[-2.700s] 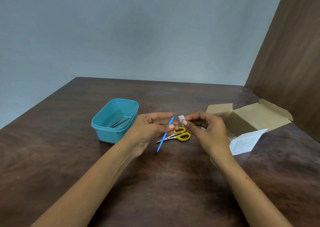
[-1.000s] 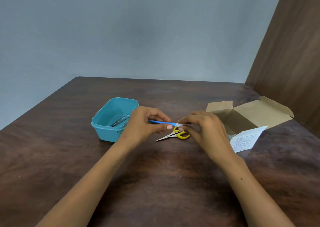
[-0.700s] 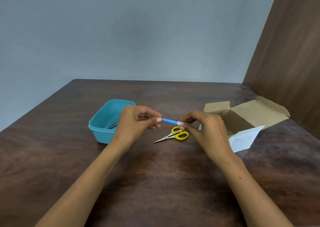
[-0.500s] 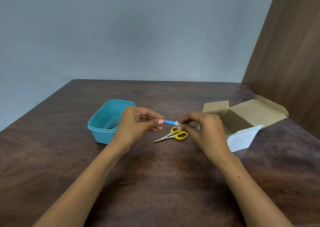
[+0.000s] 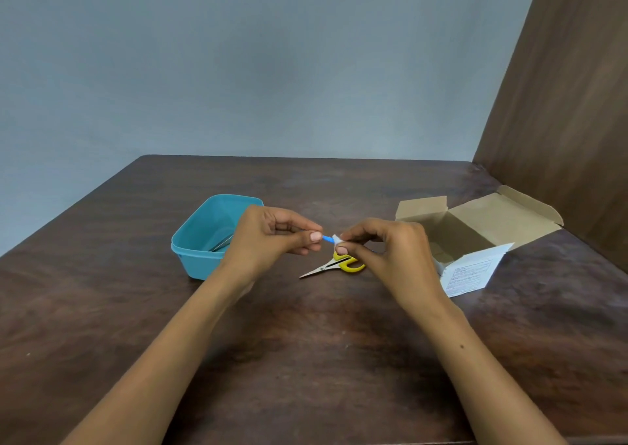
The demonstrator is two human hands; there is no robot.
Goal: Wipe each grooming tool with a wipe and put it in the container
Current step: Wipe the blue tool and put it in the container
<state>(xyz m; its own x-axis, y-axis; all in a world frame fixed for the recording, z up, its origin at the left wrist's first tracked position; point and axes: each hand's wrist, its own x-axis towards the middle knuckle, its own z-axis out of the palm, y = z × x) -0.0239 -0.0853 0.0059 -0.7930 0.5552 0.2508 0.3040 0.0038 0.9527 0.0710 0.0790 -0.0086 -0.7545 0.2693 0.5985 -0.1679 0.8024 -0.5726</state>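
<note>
1. One blue stick tool (image 5: 327,239) is held level above the table (image 5: 306,359), just right of the teal container (image 5: 204,240); only a short length shows between the two hands.
2. Left hand (image 5: 272,237): the grip is closed, thumb and fingertips pinching the left part of the blue stick tool.
3. Right hand (image 5: 384,247): the grip is closed, thumb and forefinger pinching a small white wipe (image 5: 336,239) that is wrapped around the tool's right part.
4. Yellow-handled scissors (image 5: 334,264) lie flat on the table to the right of the teal container, below the right hand's fingertips, blades closed and pointing left.
5. The teal container stands on the table, partly covered by the left hand; thin metal tools (image 5: 221,243) lie inside it.
6. An open cardboard box (image 5: 482,220) sits well to the right of the teal container, flaps spread.
7. A printed white packet (image 5: 470,271) rests against the near side of the box, farther from the teal container than the scissors.
</note>
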